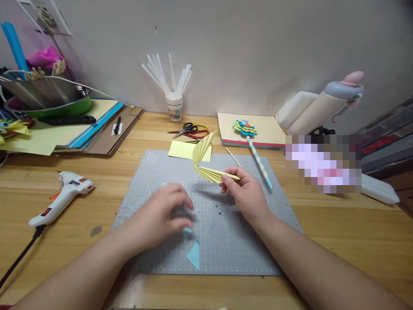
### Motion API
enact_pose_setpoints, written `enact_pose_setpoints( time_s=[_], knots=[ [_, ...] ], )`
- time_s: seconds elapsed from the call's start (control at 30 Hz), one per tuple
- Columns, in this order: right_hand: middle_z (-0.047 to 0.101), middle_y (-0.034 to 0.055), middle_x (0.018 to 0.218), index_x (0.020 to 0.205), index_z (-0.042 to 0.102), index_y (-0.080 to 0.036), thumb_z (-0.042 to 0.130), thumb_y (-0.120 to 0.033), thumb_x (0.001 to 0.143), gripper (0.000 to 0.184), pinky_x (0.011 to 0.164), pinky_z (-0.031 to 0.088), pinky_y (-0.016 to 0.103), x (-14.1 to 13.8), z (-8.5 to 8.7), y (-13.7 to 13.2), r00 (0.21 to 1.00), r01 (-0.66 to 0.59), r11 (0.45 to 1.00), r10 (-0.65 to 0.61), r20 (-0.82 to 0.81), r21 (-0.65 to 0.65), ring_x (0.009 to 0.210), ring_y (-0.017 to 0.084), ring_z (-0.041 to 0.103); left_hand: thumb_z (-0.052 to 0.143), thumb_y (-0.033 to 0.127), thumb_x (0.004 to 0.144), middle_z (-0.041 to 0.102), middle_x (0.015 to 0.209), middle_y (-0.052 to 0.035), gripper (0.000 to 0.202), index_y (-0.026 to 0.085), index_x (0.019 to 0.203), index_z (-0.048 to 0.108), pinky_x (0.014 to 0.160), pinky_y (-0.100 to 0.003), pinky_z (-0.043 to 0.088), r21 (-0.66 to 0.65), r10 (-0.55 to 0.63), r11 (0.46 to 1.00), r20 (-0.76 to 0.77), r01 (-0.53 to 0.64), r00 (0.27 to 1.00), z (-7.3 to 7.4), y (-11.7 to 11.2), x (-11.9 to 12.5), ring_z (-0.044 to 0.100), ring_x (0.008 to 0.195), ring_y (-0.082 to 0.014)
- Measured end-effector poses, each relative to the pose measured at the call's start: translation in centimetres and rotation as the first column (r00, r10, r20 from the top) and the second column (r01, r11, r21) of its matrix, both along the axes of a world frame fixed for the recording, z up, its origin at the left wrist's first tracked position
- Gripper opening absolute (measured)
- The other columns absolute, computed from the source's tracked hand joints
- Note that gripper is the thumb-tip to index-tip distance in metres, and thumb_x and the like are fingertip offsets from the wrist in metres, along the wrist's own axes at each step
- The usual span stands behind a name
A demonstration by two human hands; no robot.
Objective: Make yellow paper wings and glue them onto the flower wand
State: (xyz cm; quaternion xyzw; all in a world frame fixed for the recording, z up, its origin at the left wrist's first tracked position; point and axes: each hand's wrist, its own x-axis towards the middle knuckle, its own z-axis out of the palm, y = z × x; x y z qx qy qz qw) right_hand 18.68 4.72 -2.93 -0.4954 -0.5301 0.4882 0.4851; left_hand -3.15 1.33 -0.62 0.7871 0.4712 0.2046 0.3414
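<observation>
Pinched between the thumb and fingers of my right hand [243, 189] is a pleated yellow paper fan [208, 171], folded into a V with one wing rising up and the other lying in my fingers. It is held above the grey cutting mat [232, 249]. My left hand [172, 211], somewhat blurred, hovers over the mat to the left of the fan, fingers curved and apart, holding nothing that I can see. Light blue paper scraps [194, 255] lie on the mat below it. A flat yellow paper sheet [180, 150] rests at the mat's far edge.
A white glue gun [63, 198] with a black cord lies at left. Scissors [187, 129] and a paper cup [174, 107] of white sticks are at the back. A paper flower [245, 128] on a striped stem [260, 162] leans across a pad toward the mat.
</observation>
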Motion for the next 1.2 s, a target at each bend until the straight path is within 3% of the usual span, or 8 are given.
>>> enact_pose_setpoints(
  time_s=[0.1, 0.23, 0.47, 0.67, 0.87, 0.93, 1.1, 1.2],
  knots=[
    [0.06, -0.0014, 0.065, 0.084, 0.057, -0.017, 0.061, -0.04, 0.078, 0.024, 0.051, 0.041, 0.021, 0.5, -0.6, 0.9, 1.0, 0.022, 1.0, -0.022, -0.002, 0.005, 0.054, 0.01, 0.054, 0.069, 0.034, 0.073, 0.058, 0.093, -0.0009, 0.015, 0.026, 0.085, 0.065, 0.083, -0.032, 0.036, -0.03, -0.289, 0.957, -0.132, 0.288, 0.948, 0.1, -1.4, 1.2, 0.05, 0.093, -0.0189],
    [0.06, -0.001, 0.066, 0.085, 0.056, -0.018, 0.061, -0.041, 0.077, 0.025, 0.049, 0.04, 0.022, 0.6, -0.9, 1.1, 1.0, 0.012, 1.0, -0.012, -0.016, 0.013, 0.054, 0.01, 0.054, 0.061, 0.027, 0.08, 0.06, 0.084, 0.0004, 0.009, 0.024, 0.073, 0.066, 0.084, -0.032, 0.034, -0.034, -0.294, 0.956, -0.114, 0.292, 0.949, 0.4, -1.6, 1.6, 0.052, 0.089, -0.0168],
    [0.059, -0.0016, 0.063, 0.082, 0.056, -0.017, 0.061, -0.041, 0.075, 0.025, 0.053, 0.043, 0.024, 0.6, -0.4, 0.8, 1.0, -0.01, 1.0, 0.011, -0.026, 0.022, 0.054, 0.011, 0.054, 0.059, 0.04, 0.072, 0.063, 0.068, 0.0031, 0.019, 0.023, 0.07, 0.064, 0.062, -0.025, 0.04, -0.123, 0.31, 0.93, -0.243, -0.346, 0.919, 1.3, 0.8, -2.3, 0.056, 0.067, -0.0161],
    [0.06, -0.0006, 0.065, 0.082, 0.056, -0.017, 0.06, -0.042, 0.075, 0.026, 0.051, 0.042, 0.023, 0.8, -0.8, 1.1, 1.0, -0.013, 1.0, 0.013, -0.018, 0.022, 0.054, 0.011, 0.055, 0.052, 0.047, 0.074, 0.066, 0.069, -0.0003, 0.03, 0.023, 0.085, 0.066, 0.055, -0.028, 0.039, 0.138, 0.703, 0.703, -0.278, -0.697, 0.654, 0.2, 2.1, -5.9, 0.058, 0.062, -0.0187],
    [0.061, -0.0003, 0.064, 0.082, 0.057, -0.017, 0.06, -0.042, 0.075, 0.026, 0.051, 0.042, 0.023, 0.8, -1.1, 1.2, 1.0, -0.026, 0.999, 0.026, 0.0, 0.02, 0.053, 0.012, 0.056, 0.053, 0.042, 0.073, 0.065, 0.088, -0.0116, 0.036, 0.016, 0.096, 0.063, 0.07, -0.041, 0.043, 0.354, 0.855, 0.518, -0.241, -0.779, 0.459, -0.8, 4.0, -8.5, 0.059, 0.083, -0.0305],
    [0.061, -0.0003, 0.064, 0.082, 0.057, -0.018, 0.06, -0.042, 0.075, 0.026, 0.051, 0.042, 0.023, 0.8, -1.2, 1.2, 0.999, -0.04, 0.999, 0.04, 0.008, 0.018, 0.053, 0.012, 0.056, 0.055, 0.041, 0.073, 0.061, 0.103, -0.0146, 0.044, 0.014, 0.107, 0.058, 0.084, -0.045, 0.039, 0.428, 0.836, 0.546, -0.228, -0.72, 0.499, -0.8, 4.0, -7.8, 0.054, 0.1, -0.0323],
    [0.061, 0.0003, 0.065, 0.084, 0.058, -0.017, 0.06, -0.039, 0.074, 0.023, 0.053, 0.045, 0.025, 0.5, -1.3, 0.9, 0.994, -0.101, 0.995, 0.101, 0.036, 0.003, 0.055, 0.013, 0.057, 0.062, 0.046, 0.071, 0.061, 0.102, -0.0011, 0.023, 0.029, 0.085, 0.067, 0.089, -0.035, 0.035, 0.384, 0.538, 0.827, -0.322, -0.412, 0.779, -1.3, 3.4, -4.5, 0.052, 0.103, -0.0236],
    [0.061, 0.0003, 0.066, 0.084, 0.058, -0.018, 0.06, -0.037, 0.074, 0.021, 0.055, 0.047, 0.026, 0.4, -1.3, 0.8, 0.991, -0.124, 0.992, 0.124, 0.05, 0.006, 0.056, 0.013, 0.057, 0.06, 0.044, 0.074, 0.059, 0.1, -0.0054, 0.021, 0.026, 0.081, 0.067, 0.087, -0.042, 0.033, 0.386, 0.53, 0.831, -0.334, -0.4, 0.779, -2.0, 3.5, -3.6, 0.048, 0.104, -0.029]
  ],
)
